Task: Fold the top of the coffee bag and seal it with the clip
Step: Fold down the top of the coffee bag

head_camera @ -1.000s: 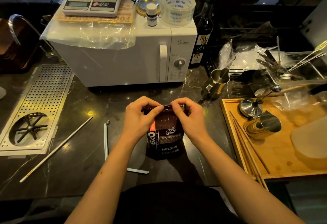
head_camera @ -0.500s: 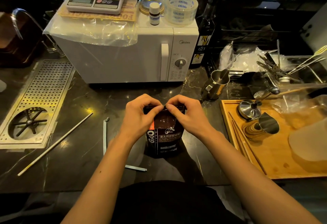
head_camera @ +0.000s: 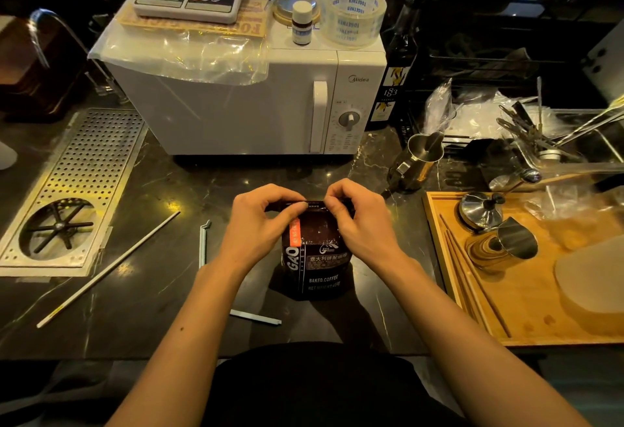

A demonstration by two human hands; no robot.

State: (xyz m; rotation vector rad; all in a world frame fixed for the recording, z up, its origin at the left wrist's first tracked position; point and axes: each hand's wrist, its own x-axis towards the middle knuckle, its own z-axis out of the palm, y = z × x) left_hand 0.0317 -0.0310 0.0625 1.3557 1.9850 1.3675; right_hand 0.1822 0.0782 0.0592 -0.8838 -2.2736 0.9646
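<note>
Where the dark marble counter (head_camera: 162,295) runs in front of the white microwave (head_camera: 243,102), a coffee bag (head_camera: 315,257) is being kept upright. It is seen to be dark brown and glossy, with an orange strip down its left side and white lettering on its face. Its top edge is being pinched from both sides: the left hand (head_camera: 260,224) is closed on the left part of the edge, thumb in front and fingers curled behind, and the right hand (head_camera: 361,224) is closed likewise on the right part. The two thumbs are nearly meeting at the middle of the top. A pale clip (head_camera: 202,244) is lying open on the counter, just left of the left wrist, partly hidden by the forearm and untouched.
</note>
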